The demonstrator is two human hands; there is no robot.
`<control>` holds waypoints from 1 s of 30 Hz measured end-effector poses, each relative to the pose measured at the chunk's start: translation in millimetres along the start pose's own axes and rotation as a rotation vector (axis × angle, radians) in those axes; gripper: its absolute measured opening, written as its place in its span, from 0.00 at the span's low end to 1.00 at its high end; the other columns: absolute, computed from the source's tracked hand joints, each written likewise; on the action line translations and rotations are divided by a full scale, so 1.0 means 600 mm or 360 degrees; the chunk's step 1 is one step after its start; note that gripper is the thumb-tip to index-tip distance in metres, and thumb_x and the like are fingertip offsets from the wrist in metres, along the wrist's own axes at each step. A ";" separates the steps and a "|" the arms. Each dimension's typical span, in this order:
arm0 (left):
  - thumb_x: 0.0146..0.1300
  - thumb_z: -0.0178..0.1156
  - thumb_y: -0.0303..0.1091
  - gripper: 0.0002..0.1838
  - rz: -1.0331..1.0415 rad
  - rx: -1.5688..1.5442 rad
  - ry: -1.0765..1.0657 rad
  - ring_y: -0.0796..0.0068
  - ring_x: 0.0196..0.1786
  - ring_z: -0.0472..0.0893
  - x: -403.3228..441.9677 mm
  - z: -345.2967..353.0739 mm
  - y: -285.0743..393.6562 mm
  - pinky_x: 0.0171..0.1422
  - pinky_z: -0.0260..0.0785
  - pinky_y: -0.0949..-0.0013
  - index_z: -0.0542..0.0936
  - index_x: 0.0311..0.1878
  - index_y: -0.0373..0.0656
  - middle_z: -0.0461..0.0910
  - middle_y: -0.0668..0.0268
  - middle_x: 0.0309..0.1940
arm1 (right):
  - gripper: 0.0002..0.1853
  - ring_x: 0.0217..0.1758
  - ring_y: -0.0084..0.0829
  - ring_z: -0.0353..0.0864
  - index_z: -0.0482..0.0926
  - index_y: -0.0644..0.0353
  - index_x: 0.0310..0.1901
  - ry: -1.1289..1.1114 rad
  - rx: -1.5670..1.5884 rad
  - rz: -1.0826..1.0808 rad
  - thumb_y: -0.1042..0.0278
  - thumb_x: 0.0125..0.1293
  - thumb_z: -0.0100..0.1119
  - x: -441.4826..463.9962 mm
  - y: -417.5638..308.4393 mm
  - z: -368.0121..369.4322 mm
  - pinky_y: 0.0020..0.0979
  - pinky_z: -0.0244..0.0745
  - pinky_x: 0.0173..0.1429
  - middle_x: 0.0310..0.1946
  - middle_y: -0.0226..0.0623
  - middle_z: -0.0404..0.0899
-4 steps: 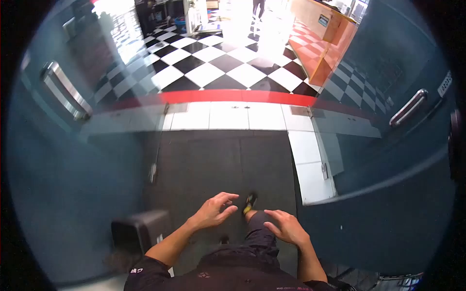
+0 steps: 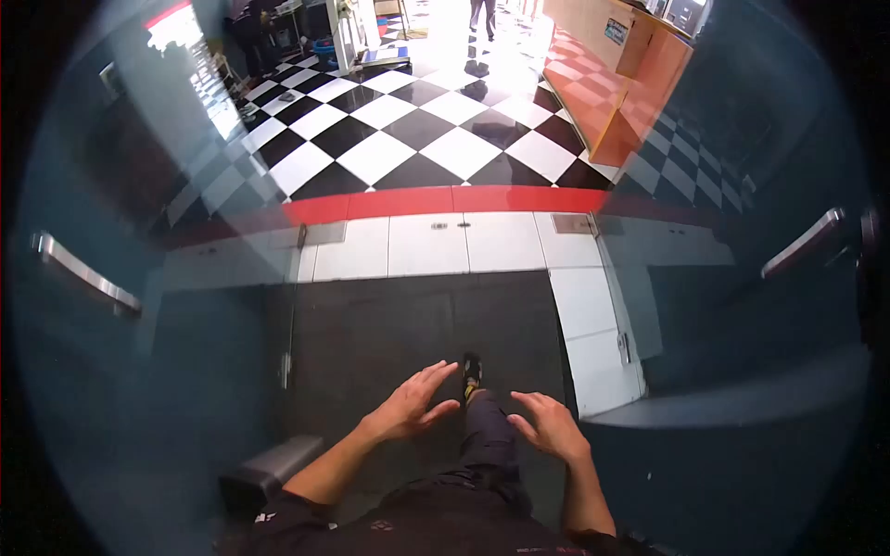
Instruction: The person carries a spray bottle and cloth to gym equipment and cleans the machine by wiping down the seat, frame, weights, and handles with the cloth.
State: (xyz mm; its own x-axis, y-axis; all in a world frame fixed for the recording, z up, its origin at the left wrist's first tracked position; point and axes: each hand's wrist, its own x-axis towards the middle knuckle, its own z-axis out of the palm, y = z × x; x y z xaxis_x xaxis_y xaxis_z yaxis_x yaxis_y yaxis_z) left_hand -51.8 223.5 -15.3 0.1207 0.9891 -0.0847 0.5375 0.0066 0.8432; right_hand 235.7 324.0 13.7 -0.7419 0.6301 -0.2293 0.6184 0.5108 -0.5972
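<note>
My left hand (image 2: 413, 402) is held out in front of my body, fingers stretched and thumb apart, with nothing in it. Level with it, my right hand (image 2: 551, 426) hovers above my leg, its fingers also apart and holding nothing. Between and beyond the hands, one dark shoe (image 2: 472, 369) is set on the dark floor mat (image 2: 371, 324). Glass doors stand swung open on both sides, the left with a metal handle (image 2: 88, 273) and the right with another handle (image 2: 803, 243). Neither hand touches a door.
White tiles (image 2: 426, 248) and a red strip (image 2: 399, 199) cross the doorway. Past them lies a black-and-white checkered floor (image 2: 378, 157). A wooden counter (image 2: 619, 139) stands at right, and a person's legs (image 2: 483, 18) show far back. A dark bin (image 2: 271, 468) is near my left elbow.
The left door's handle has shifted outward and down in view. The threshold sits slightly lower, and the fingers of my left hand are straighter.
</note>
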 end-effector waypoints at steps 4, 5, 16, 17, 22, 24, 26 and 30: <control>0.73 0.60 0.55 0.42 -0.0139 0.0227 0.0103 0.38 0.78 0.61 0.238 -0.244 0.008 0.80 0.58 0.50 0.57 0.79 0.40 0.57 0.35 0.76 | 0.24 0.57 0.49 0.82 0.76 0.57 0.64 0.0026 -0.0051 -0.0212 0.53 0.72 0.61 0.390 0.003 -0.208 0.46 0.76 0.61 0.52 0.47 0.82; 0.73 0.60 0.55 0.43 -0.0209 0.0156 0.0058 0.38 0.79 0.59 0.271 -0.296 0.018 0.81 0.56 0.50 0.57 0.80 0.39 0.56 0.34 0.77 | 0.24 0.57 0.49 0.82 0.76 0.57 0.64 -0.0072 -0.0085 -0.0238 0.53 0.72 0.61 0.472 -0.011 -0.258 0.46 0.76 0.61 0.52 0.47 0.82; 0.68 0.57 0.69 0.56 -0.1335 -0.0114 0.0876 0.37 0.83 0.45 0.456 -0.895 -0.200 0.84 0.46 0.46 0.46 0.83 0.38 0.44 0.33 0.80 | 0.26 0.59 0.51 0.79 0.75 0.60 0.66 -0.0596 -0.0458 -0.0925 0.52 0.73 0.58 1.360 -0.310 -0.546 0.45 0.74 0.64 0.54 0.49 0.81; 0.67 0.57 0.71 0.58 -0.1377 -0.0188 0.0918 0.36 0.83 0.44 0.503 -0.956 -0.231 0.84 0.45 0.46 0.45 0.83 0.38 0.43 0.32 0.80 | 0.28 0.60 0.50 0.79 0.74 0.60 0.66 -0.0625 -0.0521 -0.0900 0.50 0.74 0.58 1.418 -0.345 -0.568 0.45 0.74 0.65 0.56 0.49 0.81; 0.67 0.55 0.71 0.58 -0.0802 0.0156 0.0802 0.35 0.83 0.44 0.748 -1.342 -0.254 0.84 0.42 0.43 0.46 0.82 0.35 0.45 0.32 0.80 | 0.28 0.61 0.50 0.80 0.75 0.60 0.66 -0.0424 -0.0393 -0.0926 0.50 0.73 0.60 1.659 -0.475 -0.770 0.45 0.74 0.65 0.55 0.51 0.82; 0.69 0.55 0.70 0.57 -0.0576 0.0454 0.0705 0.37 0.84 0.43 0.848 -1.466 -0.277 0.85 0.42 0.44 0.44 0.83 0.36 0.43 0.34 0.81 | 0.27 0.60 0.51 0.80 0.76 0.60 0.65 -0.0271 -0.0270 -0.0817 0.51 0.72 0.61 1.760 -0.465 -0.813 0.46 0.74 0.65 0.54 0.51 0.82; 0.69 0.55 0.70 0.56 -0.0435 0.0432 0.0608 0.37 0.84 0.43 0.947 -1.602 -0.283 0.85 0.42 0.45 0.45 0.83 0.37 0.43 0.35 0.81 | 0.27 0.62 0.51 0.79 0.76 0.60 0.65 -0.0130 -0.0335 -0.0597 0.52 0.70 0.62 1.856 -0.484 -0.879 0.45 0.74 0.67 0.56 0.52 0.82; 0.69 0.55 0.70 0.55 -0.0197 0.0374 0.0541 0.41 0.85 0.43 1.137 -1.795 -0.408 0.85 0.43 0.47 0.46 0.83 0.40 0.43 0.38 0.82 | 0.28 0.62 0.51 0.79 0.76 0.60 0.65 0.0018 -0.0418 -0.0440 0.51 0.70 0.63 2.101 -0.440 -0.923 0.45 0.73 0.67 0.56 0.52 0.82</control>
State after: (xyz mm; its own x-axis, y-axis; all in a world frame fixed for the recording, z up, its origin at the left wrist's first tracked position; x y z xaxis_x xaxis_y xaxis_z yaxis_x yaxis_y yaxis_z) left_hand -999.9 1054.9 292.0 -0.2177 0.9754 0.0351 0.7109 0.1338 0.6905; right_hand -719.3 1306.9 308.0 -0.8879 0.4534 -0.0776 0.4419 0.7939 -0.4177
